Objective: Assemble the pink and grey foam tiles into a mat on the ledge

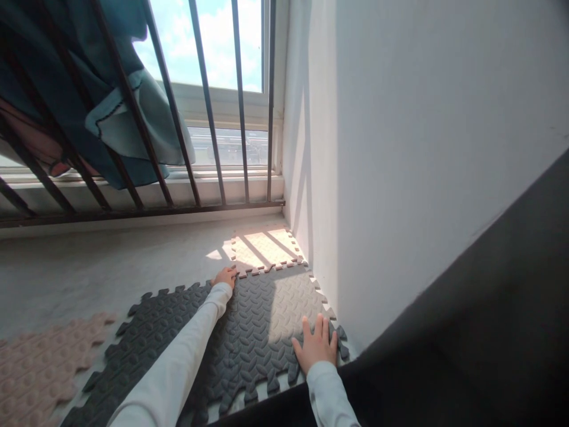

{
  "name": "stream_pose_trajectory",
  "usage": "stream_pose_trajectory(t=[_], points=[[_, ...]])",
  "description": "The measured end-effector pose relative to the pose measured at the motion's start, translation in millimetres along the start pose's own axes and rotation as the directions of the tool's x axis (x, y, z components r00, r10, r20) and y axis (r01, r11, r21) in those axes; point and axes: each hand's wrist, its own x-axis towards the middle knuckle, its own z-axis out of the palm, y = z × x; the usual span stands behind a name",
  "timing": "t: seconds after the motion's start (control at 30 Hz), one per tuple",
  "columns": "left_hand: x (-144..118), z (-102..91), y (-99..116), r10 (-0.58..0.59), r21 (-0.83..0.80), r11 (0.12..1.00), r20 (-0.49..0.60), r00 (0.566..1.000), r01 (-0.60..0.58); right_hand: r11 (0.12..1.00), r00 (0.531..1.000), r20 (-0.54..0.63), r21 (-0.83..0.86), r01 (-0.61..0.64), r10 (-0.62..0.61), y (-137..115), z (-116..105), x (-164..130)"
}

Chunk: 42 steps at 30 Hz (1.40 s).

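Left hand: the left hand (225, 276) rests on the far left corner of the dark mat (267, 320), fingers down, gripping nothing
Right hand: the right hand (316, 350) lies flat, fingers spread, on the mat's near right edge
Dark mat: on the floor (111, 267) by the wall (400, 148); joined to the pale mat (264, 249) under the window bars (204, 118)

Under your right hand (316, 347) the dark grey foam mat (262, 332) looks matt, embossed with a raised tread pattern — soft, rubbery foam with toothed edges. Your left hand (226, 276) rests where it meets the beige foam tile (264, 248), equally matt. The floor (111, 267) is bare, dull concrete; the wall (400, 148) smooth matt paint; the window bars (208, 118) dark painted metal — cloth (111, 95) draped behind them.
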Motion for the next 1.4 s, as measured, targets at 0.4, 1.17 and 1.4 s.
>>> stream_pose_trajectory(t=[0.4, 1.17, 1.4], points=[[-39.1, 2.2, 10.4, 0.163, 0.193, 0.967, 0.037, 0.986, -0.167, 1.0, 1.0, -0.001, -0.014, -0.004, 0.004, -2.1, -0.5, 0.9], [-41.1, 1.0, 69.2, 0.249, 0.089, 0.962, 0.105, 0.963, -0.258, 1.0, 1.0, -0.012, -0.03, 0.002, -0.003, -1.6, 4.3, 2.0], [-34.3, -3.4, 88.5, 0.384, 0.075, 0.917, 0.096, 0.918, -0.391, 1.0, 1.0, -0.016, -0.02, -0.005, 0.005, -3.2, 1.8, 0.5]])
